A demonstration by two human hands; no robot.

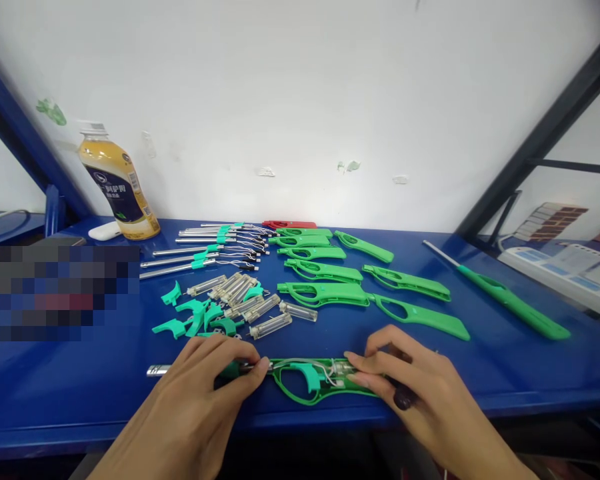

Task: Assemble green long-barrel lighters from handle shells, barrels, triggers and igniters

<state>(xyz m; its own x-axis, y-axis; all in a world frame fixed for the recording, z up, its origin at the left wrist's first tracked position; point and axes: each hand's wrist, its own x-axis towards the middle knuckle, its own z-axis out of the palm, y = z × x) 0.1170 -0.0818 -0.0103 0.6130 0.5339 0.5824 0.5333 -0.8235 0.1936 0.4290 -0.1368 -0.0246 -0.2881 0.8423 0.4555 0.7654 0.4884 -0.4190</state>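
Note:
Along the table's front edge lies a half-open green lighter shell (300, 399), with a teal trigger (311, 377) and white wires in it. My left hand (205, 383) pinches the neck of this lighter, thumb and index finger closed where its metal tube (157, 371) enters the shell. My right hand (410, 380) is at the handle end, thumb and fingers closed on a clear fuel tank (343, 368) seated in the shell; the fingers partly cover it. Below those fingers shows a small dark rounded thing (403, 397) that I cannot make out.
Beyond my hands lie several clear fuel tanks (271, 325), loose teal triggers (173, 327), metal tubes with wires (180, 269) and green shell halves (325, 293). A whole green lighter (515, 303) lies right. A drink bottle (117, 187) stands at back left before the wall.

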